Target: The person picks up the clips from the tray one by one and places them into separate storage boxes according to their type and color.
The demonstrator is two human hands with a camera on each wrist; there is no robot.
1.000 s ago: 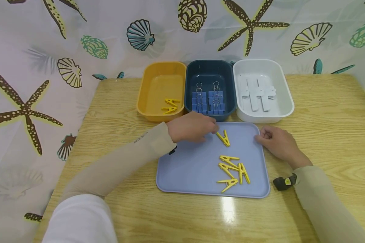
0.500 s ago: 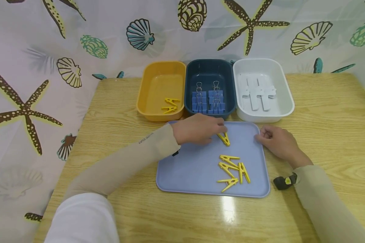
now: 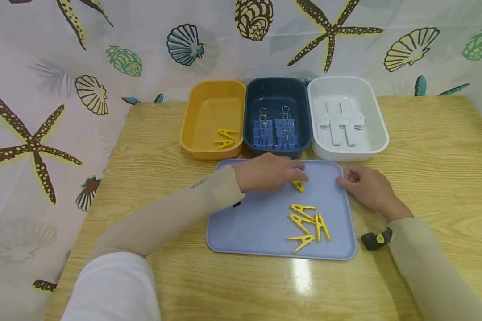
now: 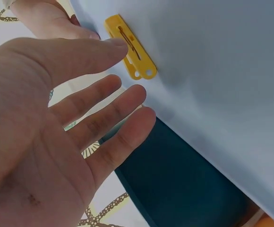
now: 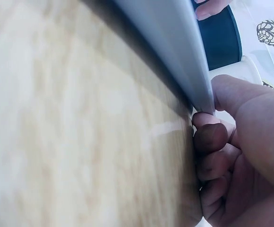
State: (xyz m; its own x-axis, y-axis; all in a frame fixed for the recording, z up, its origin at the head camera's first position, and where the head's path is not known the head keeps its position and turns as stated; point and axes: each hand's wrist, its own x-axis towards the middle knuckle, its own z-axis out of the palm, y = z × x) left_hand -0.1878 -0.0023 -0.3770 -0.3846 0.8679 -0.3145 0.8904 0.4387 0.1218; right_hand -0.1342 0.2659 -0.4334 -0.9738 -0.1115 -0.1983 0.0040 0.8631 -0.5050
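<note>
My left hand [image 3: 267, 173] reaches over the lavender tray [image 3: 249, 229] with its fingers extended around a yellow clothespin [image 3: 298, 186]. In the left wrist view the thumb tip overlaps this clothespin [image 4: 138, 54], and the fingers are spread apart on its other side. My right hand [image 3: 367, 189] holds the tray's right rim, its thumb on top and curled fingers below, as the right wrist view shows along the tray edge [image 5: 186, 52]. Several more yellow clothespins [image 3: 301, 240] lie grouped on the tray's right half.
Behind the tray stand three bins side by side. The yellow bin [image 3: 209, 116] contains two clothespins [image 3: 224, 144], the dark blue bin [image 3: 277, 91] several blue binder clips [image 3: 286, 139], and the white bin [image 3: 369, 138] several white clips [image 3: 337, 122]. A patterned curtain [image 3: 233, 58] hangs behind the wooden table [image 3: 176, 285].
My left hand has moved right along the tray, its fingers coming over the lone clothespin and parting. The right hand keeps its hold on the rim.
</note>
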